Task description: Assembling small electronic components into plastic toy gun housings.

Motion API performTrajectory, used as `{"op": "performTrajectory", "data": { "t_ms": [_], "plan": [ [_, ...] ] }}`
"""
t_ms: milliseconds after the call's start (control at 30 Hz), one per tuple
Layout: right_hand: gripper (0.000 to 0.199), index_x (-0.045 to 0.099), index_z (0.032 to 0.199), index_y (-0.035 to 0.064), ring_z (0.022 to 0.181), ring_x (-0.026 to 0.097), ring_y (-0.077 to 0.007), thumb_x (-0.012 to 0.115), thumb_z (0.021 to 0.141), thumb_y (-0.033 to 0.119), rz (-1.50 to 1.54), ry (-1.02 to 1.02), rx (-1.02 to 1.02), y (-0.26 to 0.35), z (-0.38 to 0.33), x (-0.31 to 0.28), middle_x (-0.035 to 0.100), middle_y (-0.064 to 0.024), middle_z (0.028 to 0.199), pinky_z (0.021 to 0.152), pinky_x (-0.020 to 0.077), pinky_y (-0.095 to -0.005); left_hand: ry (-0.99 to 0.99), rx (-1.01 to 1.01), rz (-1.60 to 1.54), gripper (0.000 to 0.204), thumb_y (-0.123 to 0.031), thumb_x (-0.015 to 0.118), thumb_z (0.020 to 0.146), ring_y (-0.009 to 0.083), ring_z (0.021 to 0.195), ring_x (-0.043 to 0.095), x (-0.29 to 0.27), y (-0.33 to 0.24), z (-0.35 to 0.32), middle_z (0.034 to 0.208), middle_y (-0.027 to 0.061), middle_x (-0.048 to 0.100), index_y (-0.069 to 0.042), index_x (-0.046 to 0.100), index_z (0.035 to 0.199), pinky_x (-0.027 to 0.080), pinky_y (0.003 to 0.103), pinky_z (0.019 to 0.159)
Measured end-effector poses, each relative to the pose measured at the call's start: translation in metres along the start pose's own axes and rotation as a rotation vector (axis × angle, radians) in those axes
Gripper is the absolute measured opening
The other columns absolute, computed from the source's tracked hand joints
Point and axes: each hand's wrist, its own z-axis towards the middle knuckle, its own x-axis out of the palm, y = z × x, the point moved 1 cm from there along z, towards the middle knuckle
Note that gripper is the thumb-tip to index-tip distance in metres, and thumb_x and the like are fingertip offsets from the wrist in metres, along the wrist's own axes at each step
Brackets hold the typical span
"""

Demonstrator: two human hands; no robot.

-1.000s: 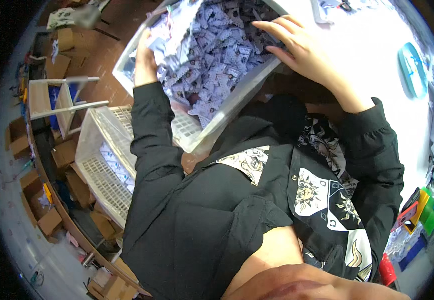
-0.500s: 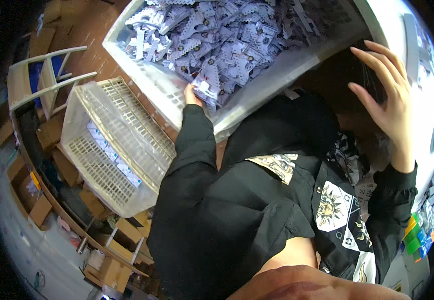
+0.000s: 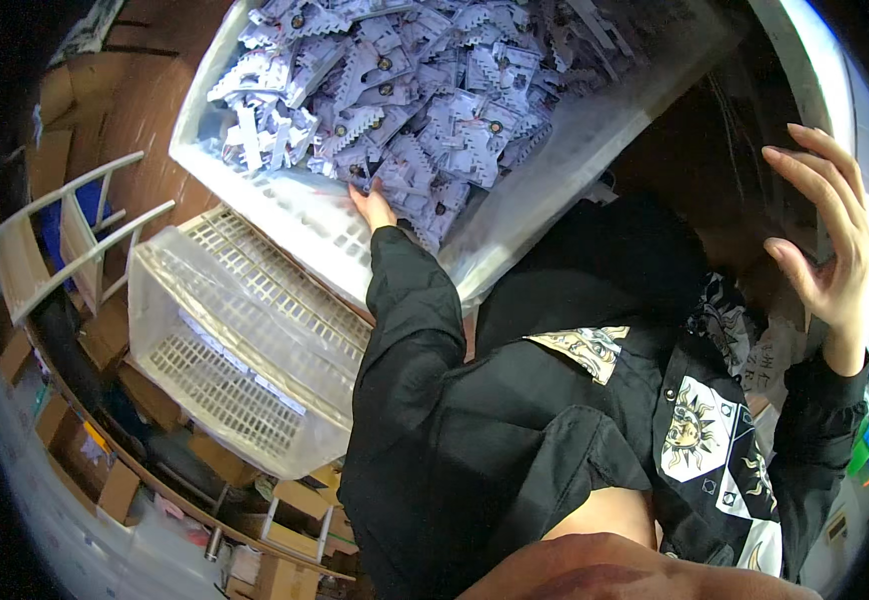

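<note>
The pieces lay in a big heap in the bin, mostly just ahead of the left hand and on both sides of it. The left hand was at the bin's near side, with its fingertips by the edge of the heap. Its fingers were bent a little, but I cannot tell if they had hold of a piece, the bin or nothing. The right hand held nothing. It was up beside the table, with its fingers curved and its thumb spread wide, well apart from the heap.

Each piece looked thin and flat, so one alone would likely be light and stiff. The smooth sides may be slippery, and the small teeth might snap or catch on each other. A good place to pinch would be the flat part, away from the teeth. The full bin would likely be heavy, and best held by its rim.

The pieces pointed every which way. A strip left of the left hand had its long side running forward, away from the person. The bin's long way seemed to run forward and to the right from the left hand, but its far end was cut off.
</note>
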Motion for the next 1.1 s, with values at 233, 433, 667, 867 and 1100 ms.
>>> {"op": "performTrajectory", "data": {
  "t_ms": [233,433,667,867,1100],
  "plan": [
    [0.058,0.065,0.117,-0.0002,0.121,0.055,-0.0344,0.071,0.078,0.042,-0.096,0.089,-0.004,-0.002,0.003,0.000,0.064,-0.0187,0.116,0.100,0.0436,-0.0414,-0.138,0.247,0.638,0.059,-0.016,0.068,0.088,0.0398,0.120,0.054,0.014,-0.003,0.005,0.132,0.0298,0.053,0.010,0.044,0.134,0.040,0.040,0.104],
    [0.057,0.065,0.118,-0.0002,0.120,0.056,-0.0342,0.072,0.078,0.040,-0.010,0.018,-0.059,-0.001,0.005,-0.015,0.063,-0.0179,0.119,0.100,0.0437,-0.0411,-0.169,-0.230,1.040,0.061,-0.041,0.052,0.092,0.0401,0.120,0.054,-0.067,0.027,0.075,0.127,0.0343,0.054,0.009,0.053,0.128,0.042,0.044,0.102],
    [0.056,0.065,0.117,0.0000,0.119,0.056,-0.0340,0.074,0.076,0.038,-0.008,0.039,-0.029,-0.002,0.000,0.007,0.062,-0.0179,0.119,0.098,0.0446,-0.0406,-0.020,-0.481,-0.073,0.065,-0.055,0.044,0.093,0.0348,0.129,0.044,0.002,0.027,-0.008,0.143,0.0159,0.047,-0.012,0.046,0.142,0.034,0.059,0.104],
    [0.060,0.064,0.124,0.0039,0.127,0.051,-0.0347,0.066,0.082,0.046,-0.130,0.222,0.037,-0.022,-0.014,0.000,0.054,-0.0184,0.136,0.106,0.0421,-0.0469,0.074,-0.519,-0.064,0.076,-0.061,0.044,0.090,0.0382,0.136,0.034,0.017,0.017,0.007,0.153,0.0147,0.029,-0.017,0.031,0.150,0.024,0.063,0.107],
    [0.056,0.065,0.116,0.0020,0.117,0.056,-0.0324,0.073,0.078,0.043,0.281,-0.200,-0.040,-0.003,0.001,0.007,0.060,-0.0180,0.122,0.095,0.0487,-0.0408,0.057,-0.091,-0.125,0.034,-0.033,0.047,0.088,0.0240,0.080,0.058,0.029,-0.080,0.024,0.088,0.0091,0.061,-0.005,0.059,0.104,0.047,0.043,0.070]
  ]
}}
